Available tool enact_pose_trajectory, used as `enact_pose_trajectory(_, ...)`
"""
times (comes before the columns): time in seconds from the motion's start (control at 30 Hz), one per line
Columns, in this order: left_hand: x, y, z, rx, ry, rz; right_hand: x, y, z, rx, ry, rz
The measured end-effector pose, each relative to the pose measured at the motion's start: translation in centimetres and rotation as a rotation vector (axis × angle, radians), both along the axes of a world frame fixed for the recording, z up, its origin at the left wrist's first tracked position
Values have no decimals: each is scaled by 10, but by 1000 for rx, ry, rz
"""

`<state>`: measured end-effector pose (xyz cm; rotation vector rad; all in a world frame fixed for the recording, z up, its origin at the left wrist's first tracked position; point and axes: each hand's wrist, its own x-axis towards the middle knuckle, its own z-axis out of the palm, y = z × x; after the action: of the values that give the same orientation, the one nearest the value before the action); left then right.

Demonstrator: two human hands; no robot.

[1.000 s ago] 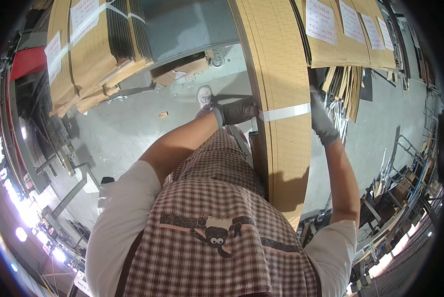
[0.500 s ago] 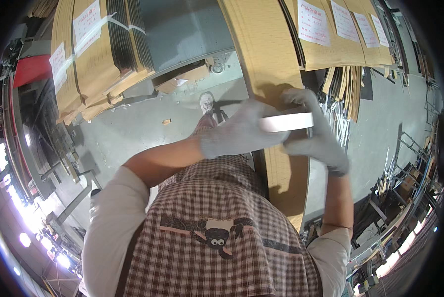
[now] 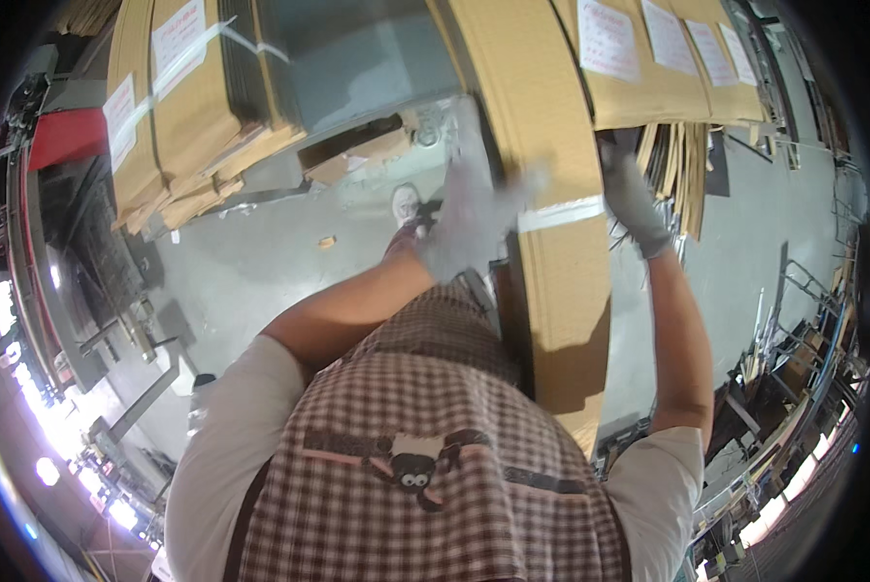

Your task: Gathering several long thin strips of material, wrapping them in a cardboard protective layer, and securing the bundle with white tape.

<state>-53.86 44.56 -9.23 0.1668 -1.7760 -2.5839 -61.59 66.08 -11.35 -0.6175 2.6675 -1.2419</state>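
A strip of white tape (image 3: 563, 212) lies across a long brown cardboard bundle (image 3: 556, 276). On the bundle's left side is my left hand (image 3: 469, 218), in a grey glove and smeared by motion; its fingers reach toward the tape's left end. My right hand (image 3: 633, 197), gloved too, is at the right edge of the bundle, beside the tape's other end. Its fingers are dark and partly hidden, so I cannot make out whether anything is in them.
Tied cardboard stacks with paper labels stand at the far left (image 3: 187, 107) and far right (image 3: 668, 82). Thin brown strips (image 3: 682, 175) hang below the right one. A torn carton (image 3: 352, 160) lies on the grey floor (image 3: 260, 262). Metal racks line both sides.
The white tape, held up between both hands before, now lies across the cardboard. My hands have parted, the left to the bundle's left side, the right up to its right edge.
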Motion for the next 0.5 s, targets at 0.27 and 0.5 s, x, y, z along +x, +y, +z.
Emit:
enact_pose_trajectory(0.27,84,-4,31,-476,-109,-344,21,15,80,777,-446,567)
enact_pose_trajectory(0.5,72,6,-9,-75,-479,-278,48,20,79,707,-257,316)
